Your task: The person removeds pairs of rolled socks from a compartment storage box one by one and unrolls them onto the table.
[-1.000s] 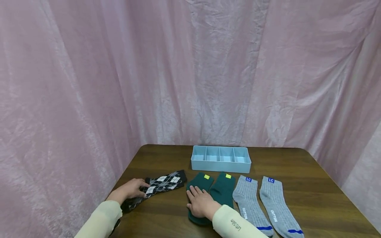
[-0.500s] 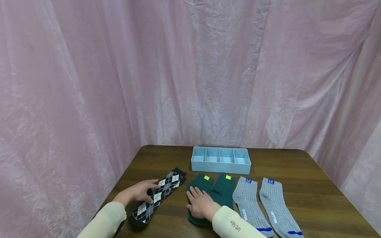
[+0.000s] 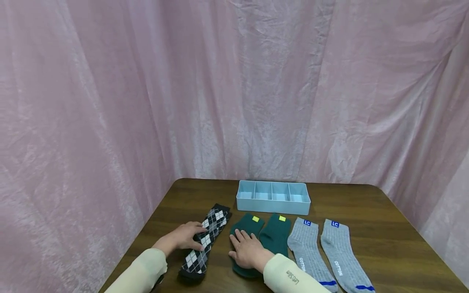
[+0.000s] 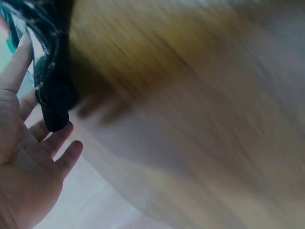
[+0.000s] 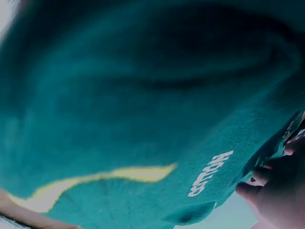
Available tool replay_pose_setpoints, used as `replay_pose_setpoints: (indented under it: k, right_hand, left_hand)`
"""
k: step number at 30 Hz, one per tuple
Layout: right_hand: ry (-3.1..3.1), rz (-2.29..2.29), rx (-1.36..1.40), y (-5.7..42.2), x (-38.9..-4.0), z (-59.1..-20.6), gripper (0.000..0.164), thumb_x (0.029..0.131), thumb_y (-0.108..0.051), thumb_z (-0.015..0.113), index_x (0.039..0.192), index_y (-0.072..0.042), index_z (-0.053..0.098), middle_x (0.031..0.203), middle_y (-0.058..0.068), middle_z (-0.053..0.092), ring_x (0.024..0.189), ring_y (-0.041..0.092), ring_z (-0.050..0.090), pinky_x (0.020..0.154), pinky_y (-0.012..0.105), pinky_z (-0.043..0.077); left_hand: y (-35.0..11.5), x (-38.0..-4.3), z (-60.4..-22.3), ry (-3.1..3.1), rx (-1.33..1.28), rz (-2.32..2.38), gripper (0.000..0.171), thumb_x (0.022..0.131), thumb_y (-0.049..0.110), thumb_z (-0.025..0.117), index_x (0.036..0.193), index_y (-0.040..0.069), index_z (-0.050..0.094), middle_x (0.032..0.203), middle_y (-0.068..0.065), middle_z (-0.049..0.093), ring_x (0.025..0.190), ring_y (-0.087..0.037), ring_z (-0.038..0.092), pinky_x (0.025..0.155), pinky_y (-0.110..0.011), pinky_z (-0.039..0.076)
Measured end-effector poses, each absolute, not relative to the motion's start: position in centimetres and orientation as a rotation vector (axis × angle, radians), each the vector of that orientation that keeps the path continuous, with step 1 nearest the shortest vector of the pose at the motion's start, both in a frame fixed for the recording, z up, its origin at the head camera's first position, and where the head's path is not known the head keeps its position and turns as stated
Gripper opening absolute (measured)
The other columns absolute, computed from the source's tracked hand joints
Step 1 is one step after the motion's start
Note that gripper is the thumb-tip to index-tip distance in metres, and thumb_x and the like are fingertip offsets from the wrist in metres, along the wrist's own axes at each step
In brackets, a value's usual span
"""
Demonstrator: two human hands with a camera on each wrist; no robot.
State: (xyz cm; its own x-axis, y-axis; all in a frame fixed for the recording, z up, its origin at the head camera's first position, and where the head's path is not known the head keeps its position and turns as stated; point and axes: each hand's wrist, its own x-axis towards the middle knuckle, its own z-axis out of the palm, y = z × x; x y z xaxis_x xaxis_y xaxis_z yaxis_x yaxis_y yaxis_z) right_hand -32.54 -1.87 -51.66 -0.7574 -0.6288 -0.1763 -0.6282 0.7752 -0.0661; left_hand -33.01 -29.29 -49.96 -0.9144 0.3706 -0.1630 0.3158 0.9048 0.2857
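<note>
Black, grey and white argyle socks (image 3: 195, 259) lie slanted on the table at the left, apparently one on another. My left hand (image 3: 183, 236) comes from their left side, thumb and fingertips resting on the argyle cloth. In the left wrist view, the fingers (image 4: 18, 64) look nearly straight beside the dark fabric. My right hand (image 3: 249, 250) lies spread on the left green sock (image 3: 246, 224), covering its middle. Another green sock (image 3: 275, 236) is just right of that hand, partly behind the sleeve. Green cloth with "COTTON" lettering (image 5: 209, 173) fills most of the right wrist view.
A light blue box (image 3: 272, 206) with several compartments stands at the back of the brown wooden table (image 3: 381, 228). Two grey socks (image 3: 304, 244) with blue marks lie side by side at the right. A pink curtain (image 3: 234, 101) hangs behind the table.
The left hand has moved right, and the argyle socks have swung straighter and shifted right with it, their near end now flattened out. The right hand stays on the green sock.
</note>
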Motion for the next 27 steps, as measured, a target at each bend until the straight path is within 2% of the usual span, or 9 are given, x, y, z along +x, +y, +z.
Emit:
replay_pose_setpoints:
  k: [6, 16, 21, 27]
  right_hand:
    - [2.812, -0.044, -1.0, -2.6, -32.4, -51.5, 0.061, 0.102, -0.055, 0.04, 0.154, -0.024, 0.038, 0.16, 0.004, 0.031, 0.145, 0.025, 0.03, 0.112, 0.053, 0.031]
    - [2.808, 0.013, -0.999, -3.4, -32.9, -51.8, 0.061, 0.102, -0.057, 0.036, 0.153, -0.024, 0.039, 0.16, 0.003, 0.03, 0.146, 0.023, 0.03, 0.111, 0.052, 0.031]
    - [2.804, 0.028, -0.98, -3.4, -33.1, -52.1, 0.061, 0.102, -0.058, 0.036, 0.152, -0.024, 0.042, 0.159, 0.001, 0.032, 0.145, 0.022, 0.031, 0.111, 0.052, 0.032]
    - [2.781, -0.007, -0.939, -3.4, -33.0, -52.2, 0.064, 0.101, -0.061, 0.035, 0.154, -0.025, 0.039, 0.161, 0.0, 0.029, 0.146, 0.021, 0.027, 0.112, 0.052, 0.03]
  left_hand:
    - [-27.0, -33.2, -50.2, 2.918, 0.537, 0.29, 0.065, 0.081, 0.05, 0.078, 0.133, 0.013, 0.063, 0.129, -0.012, 0.055, 0.119, -0.033, 0.051, 0.101, -0.055, 0.04]
    - [-24.8, -33.3, -50.6, 2.961, 0.532, 0.211, 0.067, 0.082, 0.057, 0.074, 0.133, 0.014, 0.064, 0.123, -0.01, 0.057, 0.112, -0.029, 0.053, 0.099, -0.052, 0.041]
    - [-24.8, -33.2, -50.8, 2.957, 0.515, 0.293, 0.07, 0.083, 0.058, 0.073, 0.135, 0.013, 0.062, 0.127, -0.012, 0.057, 0.116, -0.031, 0.053, 0.101, -0.054, 0.04]
    - [-26.6, -32.9, -51.0, 2.964, 0.343, 0.517, 0.072, 0.084, 0.055, 0.073, 0.133, 0.004, 0.061, 0.129, -0.017, 0.056, 0.12, -0.037, 0.052, 0.1, -0.06, 0.039]
